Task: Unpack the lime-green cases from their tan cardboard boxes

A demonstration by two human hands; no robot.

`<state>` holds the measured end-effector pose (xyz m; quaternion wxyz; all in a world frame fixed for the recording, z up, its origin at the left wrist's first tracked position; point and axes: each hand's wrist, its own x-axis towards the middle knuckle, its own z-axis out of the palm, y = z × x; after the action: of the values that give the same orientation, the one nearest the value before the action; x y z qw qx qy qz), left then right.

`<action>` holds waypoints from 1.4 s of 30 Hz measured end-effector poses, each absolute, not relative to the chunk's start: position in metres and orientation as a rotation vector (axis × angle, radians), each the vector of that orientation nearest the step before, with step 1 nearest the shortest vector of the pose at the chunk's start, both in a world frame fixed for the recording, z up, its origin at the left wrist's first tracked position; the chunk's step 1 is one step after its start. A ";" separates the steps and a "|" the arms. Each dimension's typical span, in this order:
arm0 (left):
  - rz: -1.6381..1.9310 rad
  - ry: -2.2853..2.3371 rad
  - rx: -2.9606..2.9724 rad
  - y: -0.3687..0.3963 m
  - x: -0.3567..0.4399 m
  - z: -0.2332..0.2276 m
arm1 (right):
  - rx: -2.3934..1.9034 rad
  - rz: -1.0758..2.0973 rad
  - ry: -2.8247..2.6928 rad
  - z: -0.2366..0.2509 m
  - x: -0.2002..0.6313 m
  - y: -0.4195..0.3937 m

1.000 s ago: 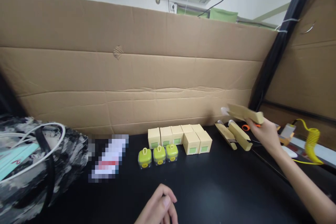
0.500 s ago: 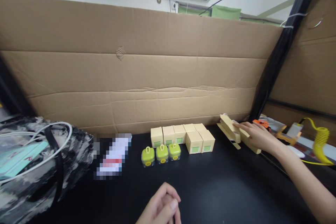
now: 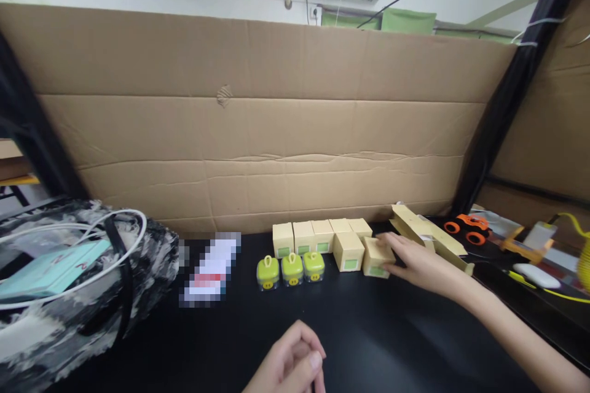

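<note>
The right hand (image 3: 417, 264) reaches across the black counter (image 3: 378, 331) and rests against a small tan box (image 3: 375, 256) with a green label. The fingers lie on the box's right side and top; the grip is loose, partly open, and whether it fully encloses the box cannot be told. This box sits at the right end of the front row, tilted slightly out of line with its neighbour (image 3: 349, 251). Behind them stands a back row of boxes (image 3: 322, 234) of the same kind, set against the cardboard wall (image 3: 258, 129).

Just left of the front row stand three green containers (image 3: 291, 269) side by side, each with a loop on top. Flattened box blanks (image 3: 431, 238) lie just right of the hand, with orange scissors (image 3: 465, 225) beyond them.

The left hand (image 3: 290, 362) rests at the near edge of the counter, curled closed and holding nothing visible. A patterned bag (image 3: 87, 301) with a white cable (image 3: 92, 270) lies at far left.
</note>
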<state>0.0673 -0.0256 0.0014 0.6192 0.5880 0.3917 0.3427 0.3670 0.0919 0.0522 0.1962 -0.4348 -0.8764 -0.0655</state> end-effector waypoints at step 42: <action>1.016 0.983 1.923 -0.017 0.048 0.003 | -0.401 0.310 -2.659 0.081 0.266 0.007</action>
<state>0.0479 -0.0168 0.0034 0.3685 0.7492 0.3827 0.3956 0.2664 0.0072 0.0812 0.2155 -0.1448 -0.9592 0.1117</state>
